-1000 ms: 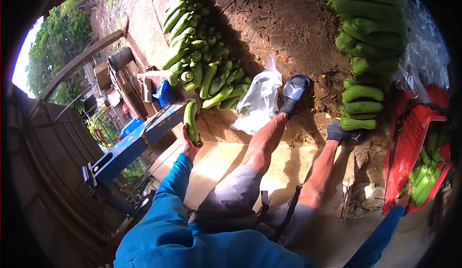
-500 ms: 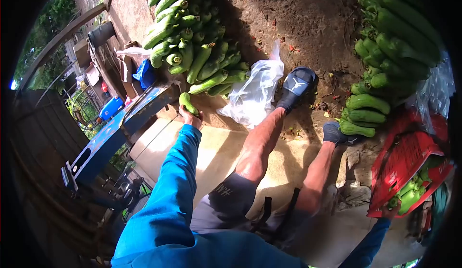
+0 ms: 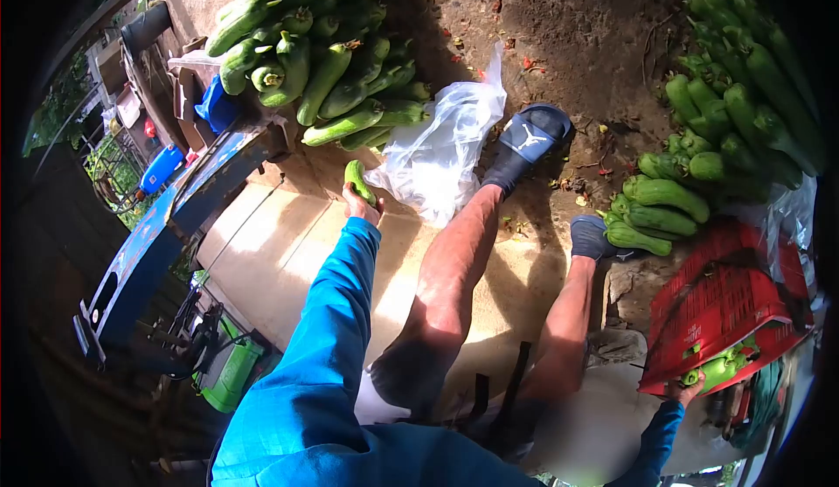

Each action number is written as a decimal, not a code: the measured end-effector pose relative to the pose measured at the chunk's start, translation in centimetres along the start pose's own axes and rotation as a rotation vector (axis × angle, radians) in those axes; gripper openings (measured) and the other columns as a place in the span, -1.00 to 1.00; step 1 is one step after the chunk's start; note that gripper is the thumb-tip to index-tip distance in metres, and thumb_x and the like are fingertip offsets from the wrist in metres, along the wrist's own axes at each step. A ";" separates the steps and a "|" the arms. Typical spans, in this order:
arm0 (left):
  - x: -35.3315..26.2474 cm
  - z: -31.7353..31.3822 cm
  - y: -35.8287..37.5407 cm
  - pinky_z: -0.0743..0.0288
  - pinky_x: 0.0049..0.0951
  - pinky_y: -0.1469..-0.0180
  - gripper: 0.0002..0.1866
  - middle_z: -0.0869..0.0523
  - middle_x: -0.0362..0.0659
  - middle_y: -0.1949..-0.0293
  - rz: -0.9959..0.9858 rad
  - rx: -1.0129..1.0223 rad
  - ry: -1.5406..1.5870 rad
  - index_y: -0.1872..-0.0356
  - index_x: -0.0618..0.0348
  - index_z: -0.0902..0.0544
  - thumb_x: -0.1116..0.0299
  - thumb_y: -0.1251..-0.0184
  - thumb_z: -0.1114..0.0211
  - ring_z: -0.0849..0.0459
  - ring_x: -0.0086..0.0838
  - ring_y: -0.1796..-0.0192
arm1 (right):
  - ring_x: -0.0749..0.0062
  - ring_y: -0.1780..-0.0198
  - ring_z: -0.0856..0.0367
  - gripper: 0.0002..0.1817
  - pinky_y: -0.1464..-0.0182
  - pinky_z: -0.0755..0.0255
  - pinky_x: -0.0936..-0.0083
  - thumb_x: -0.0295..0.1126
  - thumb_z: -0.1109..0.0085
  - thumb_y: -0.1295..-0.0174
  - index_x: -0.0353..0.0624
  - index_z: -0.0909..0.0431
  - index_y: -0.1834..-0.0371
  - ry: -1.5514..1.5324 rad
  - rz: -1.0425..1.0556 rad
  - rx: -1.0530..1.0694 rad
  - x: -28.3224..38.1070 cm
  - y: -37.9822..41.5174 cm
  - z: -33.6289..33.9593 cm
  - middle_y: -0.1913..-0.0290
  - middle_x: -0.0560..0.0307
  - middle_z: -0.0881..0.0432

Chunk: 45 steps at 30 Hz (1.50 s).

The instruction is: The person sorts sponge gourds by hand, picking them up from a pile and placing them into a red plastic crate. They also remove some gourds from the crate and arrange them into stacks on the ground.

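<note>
My left hand (image 3: pixel 360 207) is closed around a short green gourd (image 3: pixel 355 175), whose upper end sticks out past the fingers. It is held in front of the big pile of green gourds (image 3: pixel 328 80) at the upper left. Low on the right, my right hand (image 3: pixel 689 389) is at the mouth of a tipped red plastic crate (image 3: pixel 699 321). Its fingers close on the end of a light green gourd (image 3: pixel 724 369) at the crate's edge; part of this hand is hidden.
Crumpled clear plastic (image 3: pixel 441 146) lies between the left pile and my sandalled foot (image 3: pixel 533 142). A second gourd pile (image 3: pixel 708 128) stands on the right, above the crate. A blue metal beam (image 3: pixel 149 233) runs along the left, with a green container (image 3: pixel 232 369) below it.
My left hand, with its gourd, has shifted slightly right and is nearer the plastic. The right hand has moved left along the crate's mouth and shows more clearly. The whole view has shifted.
</note>
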<state>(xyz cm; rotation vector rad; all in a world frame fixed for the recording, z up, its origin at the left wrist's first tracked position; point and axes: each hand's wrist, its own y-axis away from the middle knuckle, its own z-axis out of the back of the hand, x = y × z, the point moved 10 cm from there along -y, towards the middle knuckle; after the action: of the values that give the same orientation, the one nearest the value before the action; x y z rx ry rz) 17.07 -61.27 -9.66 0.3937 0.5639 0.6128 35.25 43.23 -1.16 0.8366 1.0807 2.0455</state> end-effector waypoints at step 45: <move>14.6 -16.2 57.2 -0.37 -0.40 -0.19 -0.34 -0.51 -0.08 -0.11 -0.371 1.788 -1.301 -0.23 0.24 -0.41 -0.19 -0.44 -0.04 -0.49 -0.39 -0.13 | 0.23 0.04 -0.54 -0.16 -0.01 -0.45 0.33 -0.23 -0.22 -0.01 -0.03 -0.13 -0.44 0.059 0.497 0.823 -11.6 32.0 -43.2 -0.25 -0.03 -0.37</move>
<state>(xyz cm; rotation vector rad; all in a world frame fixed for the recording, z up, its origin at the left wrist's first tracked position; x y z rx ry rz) -7.14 -6.05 0.84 2.0865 -0.2711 -0.7439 -0.06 1.40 4.35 1.5792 1.9534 1.9842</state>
